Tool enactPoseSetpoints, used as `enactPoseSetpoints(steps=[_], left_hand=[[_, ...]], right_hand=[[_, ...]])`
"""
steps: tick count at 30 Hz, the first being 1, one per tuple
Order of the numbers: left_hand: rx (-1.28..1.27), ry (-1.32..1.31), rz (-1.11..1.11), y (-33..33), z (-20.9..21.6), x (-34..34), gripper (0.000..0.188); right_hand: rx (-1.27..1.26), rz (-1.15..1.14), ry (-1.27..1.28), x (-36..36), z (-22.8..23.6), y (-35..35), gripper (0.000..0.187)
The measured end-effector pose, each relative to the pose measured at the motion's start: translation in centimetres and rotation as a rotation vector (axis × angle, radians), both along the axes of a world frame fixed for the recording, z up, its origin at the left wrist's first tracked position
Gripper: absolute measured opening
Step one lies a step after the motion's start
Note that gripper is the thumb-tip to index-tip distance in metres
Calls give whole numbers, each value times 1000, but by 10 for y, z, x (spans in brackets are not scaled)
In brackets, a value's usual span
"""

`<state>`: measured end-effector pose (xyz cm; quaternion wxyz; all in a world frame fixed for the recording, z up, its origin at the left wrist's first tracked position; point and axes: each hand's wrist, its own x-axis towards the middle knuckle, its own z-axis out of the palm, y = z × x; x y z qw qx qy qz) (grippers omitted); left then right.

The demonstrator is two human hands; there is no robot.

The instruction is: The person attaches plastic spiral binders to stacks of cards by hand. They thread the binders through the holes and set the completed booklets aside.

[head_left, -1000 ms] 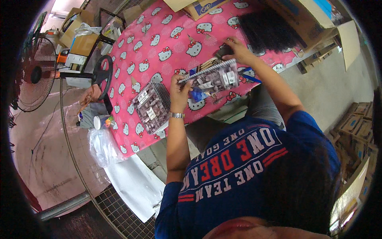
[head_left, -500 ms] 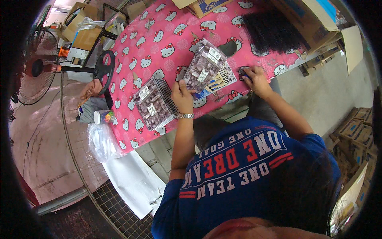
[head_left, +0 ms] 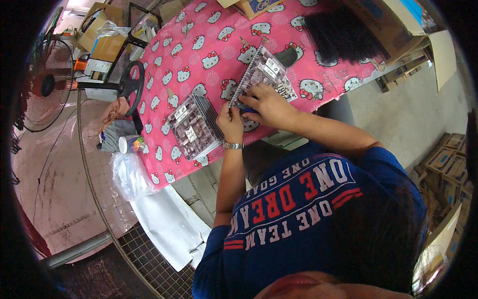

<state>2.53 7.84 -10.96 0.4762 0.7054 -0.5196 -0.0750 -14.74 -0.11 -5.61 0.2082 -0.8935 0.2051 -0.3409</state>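
A spiral notebook (head_left: 271,70) with a grey-brown patterned cover and white labels lies tilted on the pink table, over a printed sheet (head_left: 287,89). My left hand (head_left: 230,123) pinches the notebook's near corner, at the end of its coil binding. Close beside it, my right hand (head_left: 269,105) is closed around a small blue-handled tool (head_left: 250,110). Fingers hide most of this tool, so its kind cannot be made out. To the left of my hands rests a stack of similar spiral notebooks (head_left: 191,132).
A bundle of thin black coils (head_left: 343,37) lies at the far right beside an open carton (head_left: 398,25). Behind the notebook is a dark rounded object (head_left: 286,57). A fan (head_left: 47,84), a white-lidded container (head_left: 123,145) and a plastic bag (head_left: 129,174) stand left.
My right hand has come from the table's right side to the notebook's near corner, bringing the small blue-handled tool. My left hand stays at that corner, and the notebook has turned slightly.
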Motion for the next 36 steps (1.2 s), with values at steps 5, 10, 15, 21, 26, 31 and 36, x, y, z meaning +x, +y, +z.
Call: enactPoseSetpoints(steps=[5,10,15,21,26,31,36], left_hand=[[-36,17,48,-3,10,-12,16],[-57,7,72,-4,17,-15,21],[-131,3,42,-5,18,-15,24],[-85,-52,32,-3,27,-16,25],[-21,189,72,-1,56,-10,24],[-214,-223,33,16,169,34,10],[169,-690,170,-8,190,82,13]], right_hand=[[-67,-13,-5,-3,6,0,45],[37,6,-17,-3,7,2,40],[336,36,-106,2,-6,7,28],[1697,253,-129,-2,0,-12,28],[899,289,-59,-27,-14,-19,34],[317,-186,442,-113,-50,-57,36],[245,-229,308,-139,-65,-90,30]])
